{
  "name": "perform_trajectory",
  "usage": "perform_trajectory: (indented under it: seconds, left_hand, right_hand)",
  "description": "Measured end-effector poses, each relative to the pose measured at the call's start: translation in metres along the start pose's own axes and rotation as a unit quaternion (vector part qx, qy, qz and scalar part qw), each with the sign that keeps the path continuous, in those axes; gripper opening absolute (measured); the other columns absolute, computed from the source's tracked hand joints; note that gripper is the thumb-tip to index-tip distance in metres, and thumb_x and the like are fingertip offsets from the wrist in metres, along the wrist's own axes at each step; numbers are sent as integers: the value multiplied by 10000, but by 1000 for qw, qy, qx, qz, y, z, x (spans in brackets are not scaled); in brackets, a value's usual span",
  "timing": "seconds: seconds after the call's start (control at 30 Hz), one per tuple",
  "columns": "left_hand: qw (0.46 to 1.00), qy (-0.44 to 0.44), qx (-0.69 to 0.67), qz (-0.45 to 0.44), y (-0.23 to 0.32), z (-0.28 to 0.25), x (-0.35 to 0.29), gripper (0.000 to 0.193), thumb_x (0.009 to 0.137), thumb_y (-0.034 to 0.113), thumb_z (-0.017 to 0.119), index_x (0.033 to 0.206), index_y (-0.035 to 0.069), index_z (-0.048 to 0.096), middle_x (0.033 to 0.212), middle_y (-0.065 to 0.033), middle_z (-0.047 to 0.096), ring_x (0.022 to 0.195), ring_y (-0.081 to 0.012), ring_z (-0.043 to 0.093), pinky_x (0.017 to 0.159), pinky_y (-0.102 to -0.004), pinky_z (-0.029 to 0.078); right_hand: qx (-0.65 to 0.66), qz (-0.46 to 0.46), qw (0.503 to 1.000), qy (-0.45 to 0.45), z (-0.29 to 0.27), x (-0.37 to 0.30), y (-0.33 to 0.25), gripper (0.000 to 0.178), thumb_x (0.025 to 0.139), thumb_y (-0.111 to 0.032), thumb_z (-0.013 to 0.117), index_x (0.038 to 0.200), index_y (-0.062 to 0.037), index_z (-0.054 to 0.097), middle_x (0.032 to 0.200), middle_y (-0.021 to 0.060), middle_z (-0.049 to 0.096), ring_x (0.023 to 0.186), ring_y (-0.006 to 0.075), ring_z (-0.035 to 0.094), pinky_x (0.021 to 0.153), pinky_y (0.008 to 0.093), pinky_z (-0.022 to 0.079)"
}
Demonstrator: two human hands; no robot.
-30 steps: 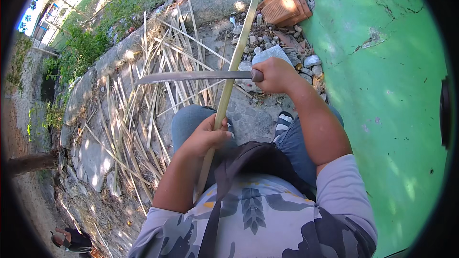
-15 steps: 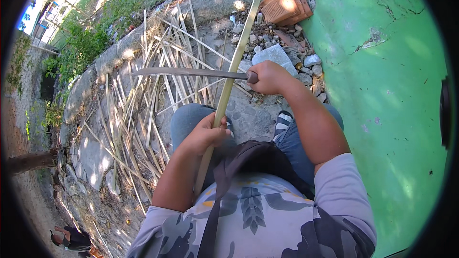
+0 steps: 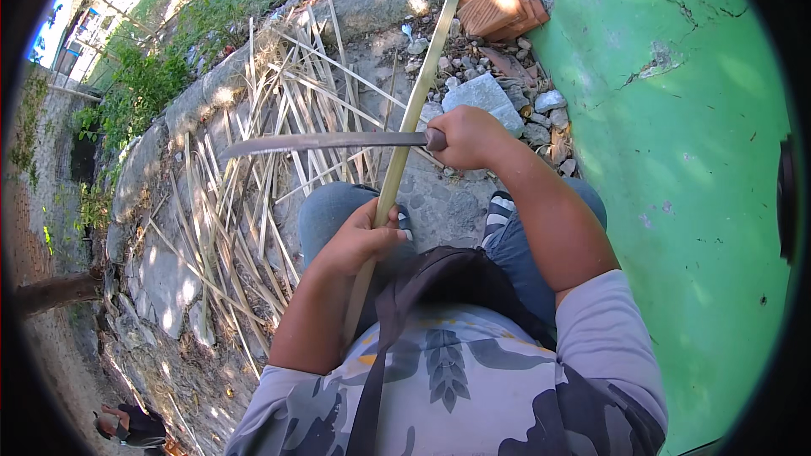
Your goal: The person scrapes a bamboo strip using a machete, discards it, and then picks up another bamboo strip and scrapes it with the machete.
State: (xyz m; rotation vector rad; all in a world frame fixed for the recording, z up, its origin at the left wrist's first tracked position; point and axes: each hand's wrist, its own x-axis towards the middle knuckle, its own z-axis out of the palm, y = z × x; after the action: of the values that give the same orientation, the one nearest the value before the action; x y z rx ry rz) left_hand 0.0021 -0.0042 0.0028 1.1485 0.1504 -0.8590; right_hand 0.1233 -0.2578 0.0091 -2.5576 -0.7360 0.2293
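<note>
My left hand [image 3: 365, 236] is closed around the lower part of a long, pale green-yellow bamboo strip [image 3: 419, 97], which slants up and away from my lap. In my right hand [image 3: 466, 137] is the dark handle of a machete [image 3: 312, 142], its long blade pointing left. The blade crosses the strip a little above my left hand, seemingly against its face; the exact contact is hard to tell. Many split bamboo strips [image 3: 296, 110] lie in a loose heap on the ground beyond and to the left of my knees.
Stacked orange clay tiles [image 3: 498, 13], a pale stone block [image 3: 486, 101] and rubble [image 3: 541, 122] lie ahead to the right. A cracked green floor [image 3: 676, 203] spreads on the right. Green bushes [image 3: 144, 80] grow at the far left. Another person [image 3: 131, 426] is at the lower left.
The machete has slid slightly down the bamboo strip toward me, with my right hand moving nearer and a little left. My left hand keeps its hold almost unmoved.
</note>
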Motion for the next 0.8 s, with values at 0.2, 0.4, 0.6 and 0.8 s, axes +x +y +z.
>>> perform_trajectory:
  seconds: [0.2,0.4,0.6,0.8]
  left_hand:
    - [1000,-11,-25,-1,-1,-3,-4,376,822,67,758,1059,144,476,790,51,467,534,-57,389,475,-230,310]
    - [1000,-1,-3,-6,1,0,-3,390,814,86,775,1061,142,478,790,48,471,529,-61,395,470,-233,305]
    - [1000,3,21,1,0,1,-1,394,813,96,779,1066,141,480,789,50,466,535,-62,395,472,-230,303]
    - [1000,-5,-21,-2,1,-2,-4,386,817,93,778,1056,151,480,785,57,466,535,-56,389,471,-224,297]
  right_hand:
    - [-4,25,999,44,-6,-5,-9,136,773,-267,709,830,-144,707,771,133,702,745,376,689,687,496,547]
    - [-62,-11,996,-57,-4,-4,-30,191,736,-247,714,907,-166,739,859,111,735,843,330,720,755,475,576]
    - [-43,-27,999,-7,-1,-2,-11,140,750,-271,715,829,-157,709,757,117,699,747,362,694,670,484,553]
    - [-21,2,1000,18,-5,-7,-13,149,753,-286,727,822,-156,708,748,118,698,747,361,694,673,490,550]
